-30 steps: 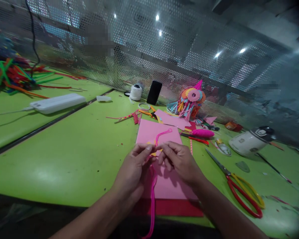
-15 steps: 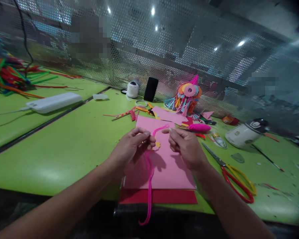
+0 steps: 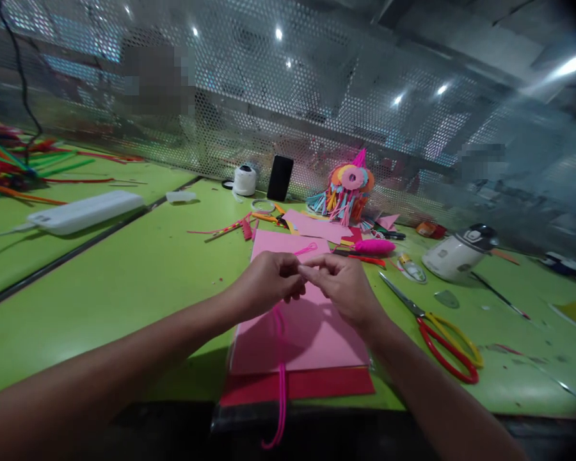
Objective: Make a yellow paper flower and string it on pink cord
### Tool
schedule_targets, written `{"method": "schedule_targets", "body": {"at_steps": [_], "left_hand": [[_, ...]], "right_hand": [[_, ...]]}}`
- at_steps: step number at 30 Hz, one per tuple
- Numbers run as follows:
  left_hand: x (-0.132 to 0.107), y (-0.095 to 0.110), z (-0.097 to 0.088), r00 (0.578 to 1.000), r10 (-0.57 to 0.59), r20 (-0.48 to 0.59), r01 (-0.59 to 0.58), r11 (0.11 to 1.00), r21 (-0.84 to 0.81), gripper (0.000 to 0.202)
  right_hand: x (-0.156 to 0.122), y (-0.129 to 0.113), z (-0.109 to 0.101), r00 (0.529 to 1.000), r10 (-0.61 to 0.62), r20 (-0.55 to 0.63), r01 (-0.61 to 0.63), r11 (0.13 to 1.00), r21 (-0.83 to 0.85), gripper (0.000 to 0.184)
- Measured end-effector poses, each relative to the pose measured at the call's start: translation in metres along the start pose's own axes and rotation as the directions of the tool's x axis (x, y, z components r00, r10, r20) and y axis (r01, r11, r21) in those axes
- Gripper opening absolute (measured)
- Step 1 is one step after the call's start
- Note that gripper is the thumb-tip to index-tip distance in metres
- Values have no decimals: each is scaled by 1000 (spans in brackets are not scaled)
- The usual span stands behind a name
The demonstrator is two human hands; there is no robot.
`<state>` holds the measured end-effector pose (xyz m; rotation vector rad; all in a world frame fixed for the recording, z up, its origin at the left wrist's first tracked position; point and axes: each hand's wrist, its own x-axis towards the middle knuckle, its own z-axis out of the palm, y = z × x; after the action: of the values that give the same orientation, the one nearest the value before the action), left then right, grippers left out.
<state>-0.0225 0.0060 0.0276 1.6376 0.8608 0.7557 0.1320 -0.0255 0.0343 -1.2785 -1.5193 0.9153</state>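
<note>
My left hand [image 3: 276,282] is closed in a pinch above the pink paper sheet [image 3: 307,342]. Its fingertips meet those of my right hand [image 3: 340,285], which is also pinched. Whatever lies between the fingers is too small or hidden to make out. A bright pink cord [image 3: 282,384] passes behind my left hand; its looped end shows on the paper beyond the fingers. The other end runs down over the table's front edge. Whether my left fingers grip this cord, I cannot tell. Under the pink sheet lies a red sheet [image 3: 312,386].
Scissors [image 3: 425,314] with red and yellow handles lie to the right, near a white-and-black penguin-shaped container [image 3: 454,256]. Behind the paper stand a tasselled paper ornament [image 3: 350,192], a phone [image 3: 280,178] and a white spool [image 3: 244,181]. A white power strip [image 3: 91,211] lies left.
My two hands have come together, with the right fingertips now meeting the left ones. A small yellow scalloped piece seen beside my left fingers is now hidden. The view has shifted slightly.
</note>
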Motion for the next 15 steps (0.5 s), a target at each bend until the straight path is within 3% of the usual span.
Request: {"method": "schedule_targets", "body": {"at_steps": [4, 9, 15], "left_hand": [[5, -1, 5, 999, -6, -32, 6, 1000, -18, 10], [9, 1, 6, 999, -34, -38, 28, 989, -146, 6], [9, 1, 5, 999, -39, 16, 42, 980, -196, 7]], "right_hand": [[-2, 2, 3, 992, -107, -61, 107, 994, -3, 18], [-3, 5, 4, 942, -309, -133, 276, 936, -220, 19], [-1, 4, 5, 922, -360, -140, 308, 904, -296, 21]]}}
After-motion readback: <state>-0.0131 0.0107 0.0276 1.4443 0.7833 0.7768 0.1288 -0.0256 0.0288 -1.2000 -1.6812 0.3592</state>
